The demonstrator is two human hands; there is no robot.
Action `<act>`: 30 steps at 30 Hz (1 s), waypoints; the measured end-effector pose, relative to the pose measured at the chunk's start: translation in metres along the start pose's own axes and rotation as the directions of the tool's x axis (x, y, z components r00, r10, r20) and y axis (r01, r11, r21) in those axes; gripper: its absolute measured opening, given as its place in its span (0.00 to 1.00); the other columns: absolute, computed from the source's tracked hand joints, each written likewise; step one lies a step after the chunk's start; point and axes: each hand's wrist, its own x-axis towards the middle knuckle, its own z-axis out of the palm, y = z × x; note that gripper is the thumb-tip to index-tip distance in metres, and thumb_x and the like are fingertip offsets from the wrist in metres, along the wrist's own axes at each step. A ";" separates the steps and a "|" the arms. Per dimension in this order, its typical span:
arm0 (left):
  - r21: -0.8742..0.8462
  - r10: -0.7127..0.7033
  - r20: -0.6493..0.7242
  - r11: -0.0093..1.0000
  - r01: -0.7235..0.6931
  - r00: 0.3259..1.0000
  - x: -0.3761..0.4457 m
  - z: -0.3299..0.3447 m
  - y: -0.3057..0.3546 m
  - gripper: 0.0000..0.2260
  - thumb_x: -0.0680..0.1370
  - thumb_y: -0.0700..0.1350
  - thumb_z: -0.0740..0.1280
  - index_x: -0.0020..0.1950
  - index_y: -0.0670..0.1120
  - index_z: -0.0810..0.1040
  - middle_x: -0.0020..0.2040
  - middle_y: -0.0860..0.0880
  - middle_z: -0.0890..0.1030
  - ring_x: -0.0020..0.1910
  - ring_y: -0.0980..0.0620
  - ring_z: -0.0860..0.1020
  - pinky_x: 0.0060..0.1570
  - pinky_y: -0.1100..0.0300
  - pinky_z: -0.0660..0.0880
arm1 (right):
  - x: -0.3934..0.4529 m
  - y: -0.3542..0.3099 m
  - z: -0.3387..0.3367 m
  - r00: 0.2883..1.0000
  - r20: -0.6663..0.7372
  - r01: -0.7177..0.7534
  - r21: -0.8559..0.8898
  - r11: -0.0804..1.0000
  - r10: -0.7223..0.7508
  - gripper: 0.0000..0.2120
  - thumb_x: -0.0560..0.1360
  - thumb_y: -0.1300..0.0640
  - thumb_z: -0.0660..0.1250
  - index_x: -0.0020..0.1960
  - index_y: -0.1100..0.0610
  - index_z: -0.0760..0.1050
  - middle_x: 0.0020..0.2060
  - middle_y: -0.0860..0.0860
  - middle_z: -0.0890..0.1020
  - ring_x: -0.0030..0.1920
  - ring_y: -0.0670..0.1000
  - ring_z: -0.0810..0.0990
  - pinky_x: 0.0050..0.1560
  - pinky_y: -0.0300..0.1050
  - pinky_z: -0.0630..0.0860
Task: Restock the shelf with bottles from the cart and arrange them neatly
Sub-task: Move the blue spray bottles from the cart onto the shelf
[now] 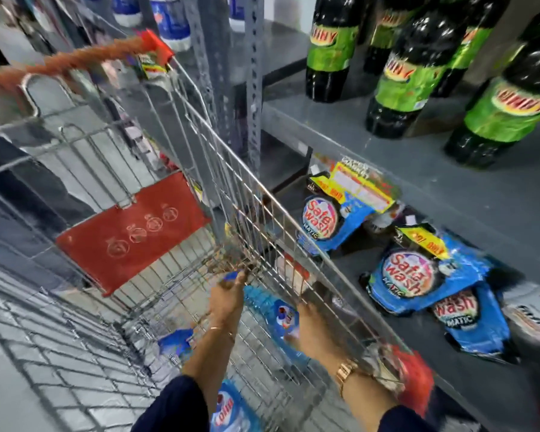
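Observation:
Both my hands reach down into a wire shopping cart (181, 98). My left hand (226, 299) is closed around the blue top end of a blue bottle (272, 310) lying in the cart. My right hand (312, 328) grips the same bottle lower down, by its label. Another blue bottle (176, 342) lies near my left forearm. A third blue bottle, labelled Colin (231, 410), sits at the bottom edge. The grey metal shelf (449, 182) stands to the right of the cart and carries dark bottles with green labels (331, 48).
Blue Safewash detergent pouches (415, 272) lie on the lower shelf beside the cart. A red flap (131, 232) hangs inside the cart under the orange handle (85, 57). White-and-blue bottles (169, 20) stand on a shelf behind the cart. Perforated grey uprights (253, 88) divide the shelving.

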 end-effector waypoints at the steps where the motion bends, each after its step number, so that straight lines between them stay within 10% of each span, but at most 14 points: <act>1: -0.043 -0.113 0.013 0.993 0.114 0.994 0.006 0.004 -0.012 0.17 0.75 0.51 0.68 0.30 0.44 0.71 0.30 0.45 0.71 0.32 0.48 0.71 0.35 0.57 0.70 | 0.003 0.004 0.010 0.999 0.035 -0.036 -0.048 0.998 0.038 0.33 0.71 0.53 0.70 0.70 0.60 0.59 0.67 0.56 0.67 0.65 0.55 0.70 0.64 0.47 0.70; 7: 0.038 -0.318 0.126 0.948 0.316 0.940 0.032 0.029 -0.055 0.16 0.76 0.52 0.66 0.35 0.41 0.75 0.38 0.42 0.75 0.39 0.47 0.73 0.44 0.55 0.73 | 0.017 0.016 0.045 0.978 0.090 -0.175 -0.158 0.972 0.190 0.43 0.71 0.56 0.71 0.74 0.61 0.45 0.74 0.58 0.54 0.73 0.55 0.58 0.72 0.55 0.62; 15: -0.143 -0.475 0.217 0.849 0.509 0.853 0.054 0.045 -0.066 0.10 0.76 0.45 0.66 0.41 0.39 0.72 0.48 0.39 0.79 0.44 0.43 0.79 0.49 0.50 0.79 | 0.026 0.014 0.054 0.985 -0.023 -0.170 -0.143 0.975 0.168 0.43 0.68 0.63 0.72 0.74 0.57 0.49 0.68 0.58 0.61 0.64 0.56 0.67 0.59 0.46 0.76; 22: -0.199 -0.451 0.310 0.830 0.521 0.837 0.042 0.038 -0.060 0.08 0.79 0.42 0.59 0.48 0.36 0.71 0.46 0.39 0.77 0.42 0.44 0.77 0.32 0.52 0.75 | 0.022 0.011 0.051 0.981 0.010 -0.190 -0.197 0.962 0.196 0.48 0.65 0.62 0.75 0.74 0.58 0.47 0.70 0.60 0.60 0.67 0.58 0.65 0.63 0.52 0.74; 30: -0.287 -0.222 0.275 0.910 0.300 0.936 0.005 -0.001 -0.028 0.12 0.80 0.44 0.57 0.43 0.38 0.72 0.45 0.41 0.77 0.52 0.39 0.74 0.51 0.44 0.72 | 0.007 -0.019 0.029 0.990 -0.045 -0.141 -0.171 0.975 0.135 0.44 0.67 0.63 0.73 0.74 0.57 0.50 0.70 0.60 0.60 0.68 0.58 0.62 0.58 0.52 0.77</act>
